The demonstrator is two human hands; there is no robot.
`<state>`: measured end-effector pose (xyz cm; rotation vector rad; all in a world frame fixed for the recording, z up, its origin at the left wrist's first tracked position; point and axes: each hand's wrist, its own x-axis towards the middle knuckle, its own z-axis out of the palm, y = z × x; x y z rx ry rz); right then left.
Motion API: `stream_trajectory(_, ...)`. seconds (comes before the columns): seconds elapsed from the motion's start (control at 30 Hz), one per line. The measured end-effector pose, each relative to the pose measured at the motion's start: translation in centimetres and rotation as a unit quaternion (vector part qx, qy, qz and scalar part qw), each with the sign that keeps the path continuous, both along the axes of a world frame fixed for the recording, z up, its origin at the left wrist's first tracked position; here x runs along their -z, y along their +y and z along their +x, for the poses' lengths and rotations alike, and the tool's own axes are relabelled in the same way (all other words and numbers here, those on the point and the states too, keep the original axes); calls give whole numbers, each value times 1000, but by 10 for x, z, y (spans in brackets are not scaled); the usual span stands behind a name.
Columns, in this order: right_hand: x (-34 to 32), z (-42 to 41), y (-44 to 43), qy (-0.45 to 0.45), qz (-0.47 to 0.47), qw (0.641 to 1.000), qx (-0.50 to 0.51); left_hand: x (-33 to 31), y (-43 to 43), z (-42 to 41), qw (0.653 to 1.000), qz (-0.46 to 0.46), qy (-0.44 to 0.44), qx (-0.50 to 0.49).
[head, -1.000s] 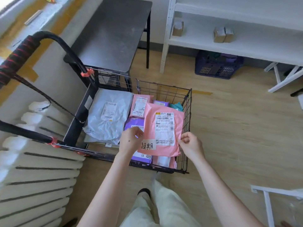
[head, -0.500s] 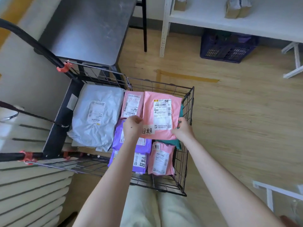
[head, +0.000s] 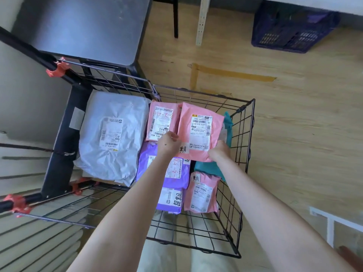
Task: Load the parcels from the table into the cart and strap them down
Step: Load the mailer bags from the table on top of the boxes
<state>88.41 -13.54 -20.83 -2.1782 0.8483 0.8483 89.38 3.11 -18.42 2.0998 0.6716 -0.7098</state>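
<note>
Head view: loading step, likely placement. Left hand [head: 169, 143] and right hand [head: 219, 152] each pinch the near edge of the pink parcel [head: 200, 132], held over the teal parcel [head: 208, 167] and purple parcel [head: 149, 165] inside the cart [head: 241, 150]. Next: lay flat, let go. Strapping not yet done.

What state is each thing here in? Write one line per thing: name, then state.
Large pink parcel: held by both hands, over the other parcels.
Left hand: grips the parcel's near left corner.
Right hand: grips its near right corner.
Wire cart: loaded, no strap across the parcels.
Grey parcel: lying flat, label up.
Purple parcel: lying flat, label up.
</note>
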Motion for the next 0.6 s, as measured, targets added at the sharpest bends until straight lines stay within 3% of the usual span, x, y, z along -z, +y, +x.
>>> stream_trajectory(0.3,-11,-9,0,-8,35,999,14,-1,17,-10,999,-24,3,42)
stream_trajectory(0.6,-72,-7,0,-123,70,989,-52,-55,24,-15,995,-53,-81,-8)
